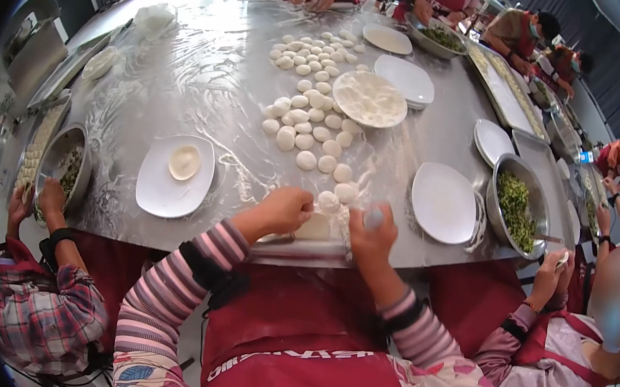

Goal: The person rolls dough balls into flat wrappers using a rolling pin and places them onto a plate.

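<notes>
My left hand (282, 213) is closed, its fingers curled at the left edge of a flattened round of dough (314, 228) near the table's front edge; what it grips is hidden. On the other side of the dough, my right hand (373, 231) is closed, with a pale, blurred patch showing at its fingers; I cannot tell what it holds. Floured dough pieces (328, 200) sit just beyond, between both hands. From there a trail of dough pieces (306, 160) leads up the table.
A white plate with one wrapper (148, 187) lies left; a bare white plate (443, 210) lies right. A steel bowl of chopped green filling (513, 207) stands farther right. Past the dough is a floury plate (370, 99). Co-workers' hands (547, 278) are at both sides and across the table.
</notes>
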A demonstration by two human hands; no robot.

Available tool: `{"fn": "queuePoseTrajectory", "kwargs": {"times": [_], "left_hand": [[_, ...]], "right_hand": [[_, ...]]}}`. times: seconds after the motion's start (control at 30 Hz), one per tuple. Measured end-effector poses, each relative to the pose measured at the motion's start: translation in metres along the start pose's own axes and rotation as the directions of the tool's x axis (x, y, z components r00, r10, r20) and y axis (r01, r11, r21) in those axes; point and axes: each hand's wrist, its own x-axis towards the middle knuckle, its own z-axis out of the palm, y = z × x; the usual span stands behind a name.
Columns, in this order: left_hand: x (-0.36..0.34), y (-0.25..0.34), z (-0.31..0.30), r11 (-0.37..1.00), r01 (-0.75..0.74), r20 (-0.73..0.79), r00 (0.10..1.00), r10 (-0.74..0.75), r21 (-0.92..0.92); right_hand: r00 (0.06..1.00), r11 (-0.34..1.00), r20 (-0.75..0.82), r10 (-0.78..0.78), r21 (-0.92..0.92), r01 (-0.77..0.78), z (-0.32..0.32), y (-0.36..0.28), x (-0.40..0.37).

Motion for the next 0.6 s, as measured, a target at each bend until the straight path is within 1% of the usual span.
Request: {"fn": "queuePoseTrajectory", "kwargs": {"times": [0.03, 0.07, 0.1, 0.13, 0.2, 0.23, 0.27, 0.33, 0.37, 0.4, 0.47, 0.5, 0.53, 0.6], "left_hand": [[0.0, -0.003, -0.001, 1.0, 0.005, -0.008, 1.0, -0.005, -0.001], [-0.002, -0.007, 0.0, 0.996, 0.023, 0.001, 1.0, -0.023, -0.091], [-0.006, -0.008, 0.003, 0.984, 0.04, 0.023, 0.999, -0.036, -0.176], [-0.004, -0.004, 0.006, 0.984, 0.038, 0.042, 0.999, -0.031, -0.172], [0.003, 0.005, 0.004, 0.995, 0.098, -0.098, 0.99, -0.099, -0.023], [0.002, 0.006, 0.002, 0.995, 0.096, -0.102, 0.99, -0.098, -0.019], [0.002, 0.005, -0.002, 0.996, 0.089, -0.043, 0.995, -0.09, -0.024], [0.0, 0.001, -0.006, 0.996, 0.078, 0.078, 0.994, -0.075, -0.044], [-0.003, -0.007, -0.001, 0.993, 0.075, 0.033, 0.997, -0.072, -0.088], [-0.004, -0.008, 0.0, 0.993, 0.077, 0.021, 0.997, -0.076, -0.09], [-0.01, -0.007, 0.009, 0.995, -0.01, -0.028, 1.0, 0.007, -0.095], [-0.011, 0.004, 0.004, 0.996, 0.026, 0.016, 1.0, -0.025, -0.086], [-0.006, 0.007, 0.006, 0.996, 0.022, 0.029, 0.999, -0.02, -0.086], [0.005, 0.008, 0.005, 0.99, 0.085, -0.08, 0.992, -0.094, -0.115]], "right_hand": [[1.0, 0.999, 0.008, -0.001, 0.034, 0.001, -0.002, 0.001, 0.0], [1.0, 0.998, 0.012, 0.014, 0.063, -0.015, -0.004, 0.001, -0.005], [0.999, 1.0, -0.027, -0.024, 0.004, 0.024, 0.003, 0.002, 0.002], [0.995, 0.996, -0.066, -0.069, -0.06, 0.065, 0.017, 0.002, 0.02], [0.993, 0.993, -0.04, -0.114, -0.007, 0.114, 0.039, 0.008, 0.044], [0.992, 0.993, -0.054, -0.118, -0.019, 0.117, 0.038, 0.008, 0.043], [0.989, 0.991, -0.067, -0.13, -0.031, 0.128, 0.038, 0.007, 0.043], [0.998, 0.996, -0.018, -0.055, -0.069, 0.053, 0.014, 0.002, 0.02], [0.999, 0.999, -0.006, -0.047, -0.016, 0.047, 0.005, 0.009, 0.004], [0.998, 0.998, 0.0, -0.058, -0.011, 0.058, 0.006, 0.008, 0.008], [0.996, 0.997, -0.067, -0.055, 0.055, 0.058, 0.002, 0.002, 0.0], [0.99, 0.992, -0.098, -0.101, -0.082, 0.093, 0.011, 0.003, 0.012], [0.988, 0.993, -0.101, -0.119, -0.034, 0.117, 0.023, 0.005, 0.025], [0.999, 0.999, 0.007, -0.04, 0.029, 0.04, 0.032, 0.001, 0.043]]}}
